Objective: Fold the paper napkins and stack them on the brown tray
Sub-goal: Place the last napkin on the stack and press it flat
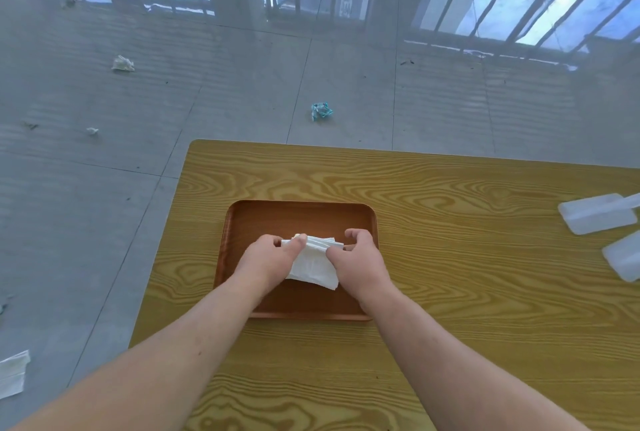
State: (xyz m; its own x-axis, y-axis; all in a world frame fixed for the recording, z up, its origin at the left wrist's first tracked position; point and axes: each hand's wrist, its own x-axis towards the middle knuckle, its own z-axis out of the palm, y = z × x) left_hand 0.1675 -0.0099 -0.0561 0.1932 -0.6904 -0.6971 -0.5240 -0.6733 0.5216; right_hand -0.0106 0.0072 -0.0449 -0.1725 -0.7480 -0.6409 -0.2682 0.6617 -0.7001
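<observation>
Together, both hands work over the brown tray [298, 214], which sits on the wood-grain worktop [450, 292] near its left edge. The left hand [273, 256] has its fingers curled down and its thumb pressed against the far left corner of a white paper napkin [313, 266], pinching it. The right hand [356, 257] is likewise closed around the napkin's right edge, thumb on top at about the napkin's 3 o'clock side, the other fingers curled beyond it. The napkin is partly folded, with several pleated layers showing along its far edge between the two hands, and its near corner hangs low over the tray floor; whether it touches the tray cannot be told.

At the worktop's 3 o'clock edge lie two translucent plastic containers [595, 214]. Off the worktop, on the grey tiled floor [104, 188], a crumpled teal-and-white wrapper [321, 111] lies at 12 o'clock, a crumpled white tissue [122, 63] at 10 o'clock, and a flat white napkin [13, 373] at 8 o'clock.
</observation>
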